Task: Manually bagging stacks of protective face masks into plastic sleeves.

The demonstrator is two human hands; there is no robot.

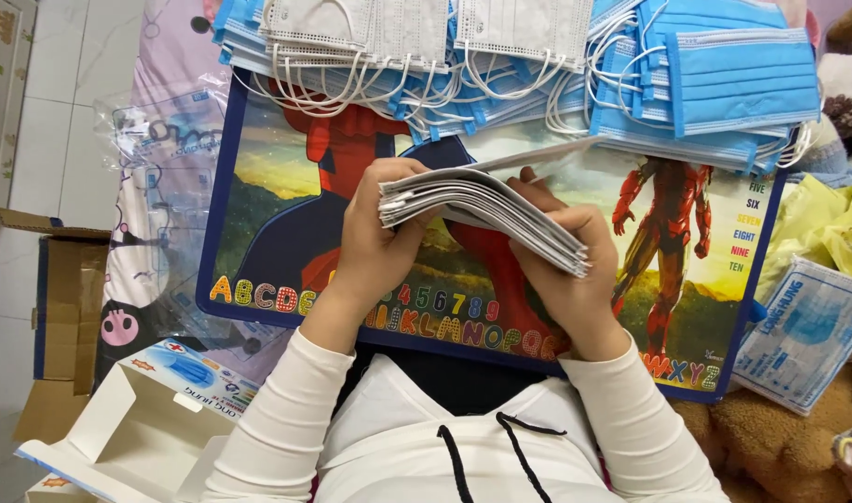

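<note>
Both of my hands hold one thick stack of grey face masks (482, 207) edge-on above a colourful picture board (724, 307). My left hand (374, 233) grips the stack's left end with the fingers wrapped over it. My right hand (561, 270) clasps the right end from below. Beyond the stack, along the board's far edge, lie heaps of grey masks (370, 28) and blue masks (724, 79) with white ear loops tangled between them.
An open white and blue carton (137, 419) sits at the lower left, a brown cardboard box (58, 298) beside it. Clear plastic wrappers (160, 140) lie at the left. A sealed mask packet (803, 331) and yellow bags (831, 228) are at the right.
</note>
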